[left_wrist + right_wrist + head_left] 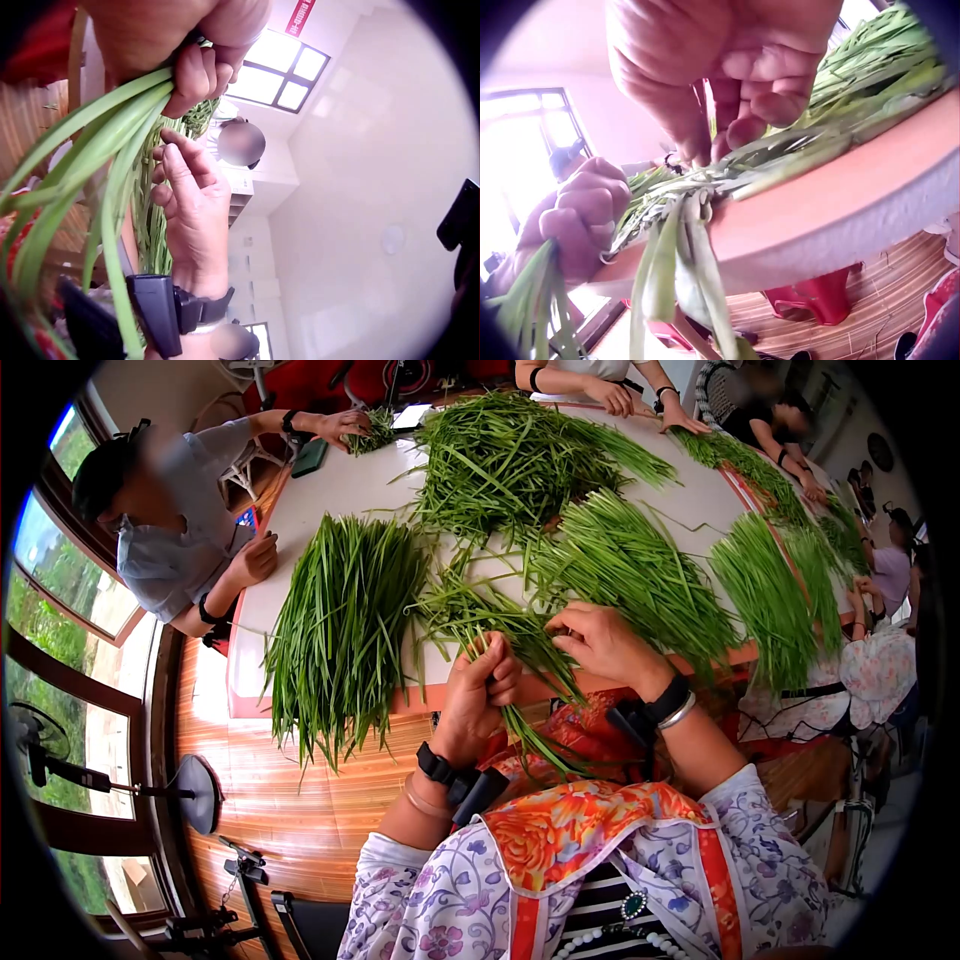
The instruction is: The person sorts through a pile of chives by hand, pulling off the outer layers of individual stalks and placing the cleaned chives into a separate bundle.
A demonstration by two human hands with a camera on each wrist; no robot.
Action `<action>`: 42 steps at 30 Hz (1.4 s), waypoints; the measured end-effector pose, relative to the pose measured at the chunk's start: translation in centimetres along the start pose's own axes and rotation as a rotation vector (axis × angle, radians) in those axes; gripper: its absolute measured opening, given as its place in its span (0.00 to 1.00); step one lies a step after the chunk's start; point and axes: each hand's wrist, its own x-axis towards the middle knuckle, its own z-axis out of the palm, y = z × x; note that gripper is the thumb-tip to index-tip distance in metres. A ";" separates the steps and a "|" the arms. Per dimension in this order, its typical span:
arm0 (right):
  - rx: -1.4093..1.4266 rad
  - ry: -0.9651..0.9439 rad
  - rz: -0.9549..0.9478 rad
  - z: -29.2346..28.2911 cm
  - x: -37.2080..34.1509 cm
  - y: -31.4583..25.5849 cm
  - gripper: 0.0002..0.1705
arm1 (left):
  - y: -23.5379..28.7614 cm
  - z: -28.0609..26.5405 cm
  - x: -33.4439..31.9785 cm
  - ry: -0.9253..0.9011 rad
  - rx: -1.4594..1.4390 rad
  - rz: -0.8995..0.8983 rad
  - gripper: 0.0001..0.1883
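Observation:
In the head view my left hand (482,682) grips a small bunch of garlic chives (112,142), fingers curled round it. The flat green leaves hang out below the fist toward my lap. My right hand (605,645) is just right of it, above the table's near edge. Its thumb and fingers are bent, their tips a little apart and close over loose chives (780,161); nothing shows between them. A loose heap of chives (480,600) lies in front of both hands. Some leaves droop over the edge below the right hand.
A neat chive pile (340,620) overhangs the table edge on the left. A big tangled heap (510,465) is ahead, with another laid bundle (640,565) to the right. Several people work round the white table (290,510). A red stool (810,296) stands underneath.

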 end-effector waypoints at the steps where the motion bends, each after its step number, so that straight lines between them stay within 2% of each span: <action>1: 0.047 -0.054 0.071 -0.6 0.1 -0.3 0.10 | 0.0 0.1 -0.1 0.002 0.004 0.003 0.06; 4: -0.273 0.193 0.043 -0.5 0.4 0.6 0.13 | 0.0 0.3 0.0 0.019 0.023 0.013 0.07; 5: -0.356 0.099 0.114 -0.4 0.4 0.4 0.17 | 0.0 0.2 0.1 0.020 0.032 0.016 0.07; 10: -0.236 0.032 -0.062 3.8 0.5 -1.3 0.19 | 0.1 0.5 -0.2 0.059 0.048 0.002 0.06; 11: -0.191 0.067 -0.089 3.8 0.4 -1.4 0.17 | 0.1 0.7 -0.3 0.061 0.050 -0.001 0.06; 14: -0.085 0.133 -0.069 1.5 0.4 -1.5 0.15 | 0.1 0.4 -0.2 0.039 0.069 0.006 0.06; 15: -0.119 0.255 -0.036 1.0 0.2 -1.0 0.13 | 0.1 0.3 -0.1 0.030 0.066 0.006 0.06; 16: -0.266 0.295 0.026 0.2 -0.1 -0.3 0.14 | 0.1 0.2 -0.1 0.022 0.063 0.007 0.06; 18: -0.397 0.224 0.114 -0.2 -0.7 1.0 0.15 | 0.0 0.1 -0.1 0.018 0.057 0.010 0.06; 21: -0.292 0.099 0.040 1.3 -1.1 0.9 0.16 | -0.1 0.3 0.1 0.037 0.053 0.008 0.06; 24: -0.231 0.127 -0.022 1.8 -1.0 0.2 0.15 | 0.1 0.6 0.1 0.061 0.045 0.009 0.07; 25: -0.223 0.168 0.032 1.5 -0.7 0.0 0.15 | 0.1 0.5 0.1 0.048 0.040 0.008 0.07; 28: -0.488 0.166 0.148 0.7 -0.5 0.3 0.14 | 0.0 0.0 0.1 0.020 0.052 0.003 0.06; 32: -0.465 0.032 0.080 1.4 -1.5 0.0 0.13 | 0.0 0.2 0.0 0.012 0.060 0.017 0.06; 37: -0.249 0.280 0.045 -1.1 -0.6 0.6 0.06 | 0.2 0.4 0.0 0.014 0.025 -0.009 0.08; 42: -0.325 0.259 0.131 -1.7 2.1 2.0 0.06 | 0.0 0.3 0.3 0.014 0.042 -0.004 0.07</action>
